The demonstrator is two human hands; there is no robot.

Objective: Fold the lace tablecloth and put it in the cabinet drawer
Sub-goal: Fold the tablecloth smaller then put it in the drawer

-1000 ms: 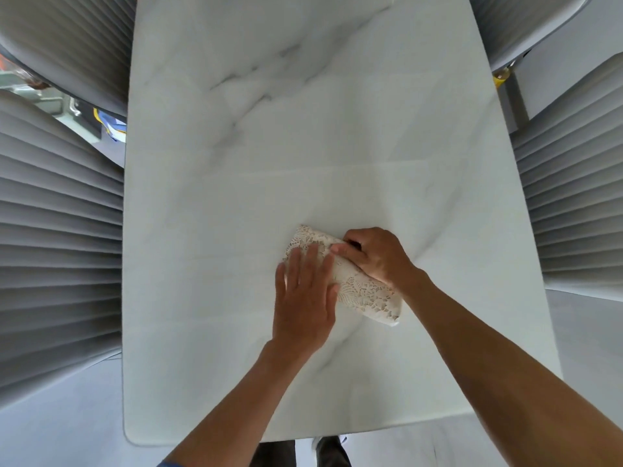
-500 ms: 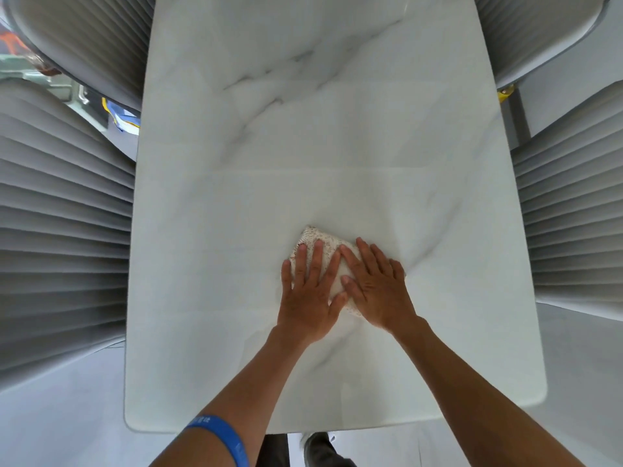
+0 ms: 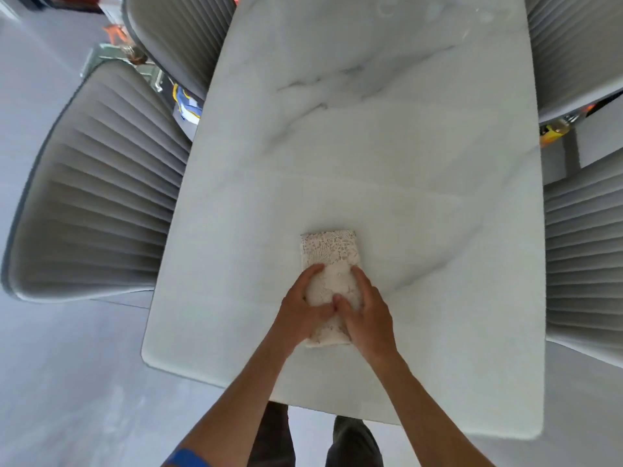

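The lace tablecloth (image 3: 329,252) is a small cream folded packet lying on the white marble table (image 3: 371,163), near its front edge. My left hand (image 3: 301,310) grips the packet's left side with the thumb on top. My right hand (image 3: 369,315) grips its right side, thumb touching the left thumb at the middle. The near half of the packet is covered by both hands; the far half shows its lace pattern. No cabinet or drawer is in view.
Grey ribbed chairs stand at the left (image 3: 97,197), far left (image 3: 178,38), far right (image 3: 573,52) and right (image 3: 586,257) of the table. Grey floor (image 3: 67,382) lies to the left and below. My feet (image 3: 350,439) show under the front edge.
Both hands went from pressing flat on the cloth to gripping its sides. The packet now lies lengthwise, pointing away from me. The view has shifted left and tilted.
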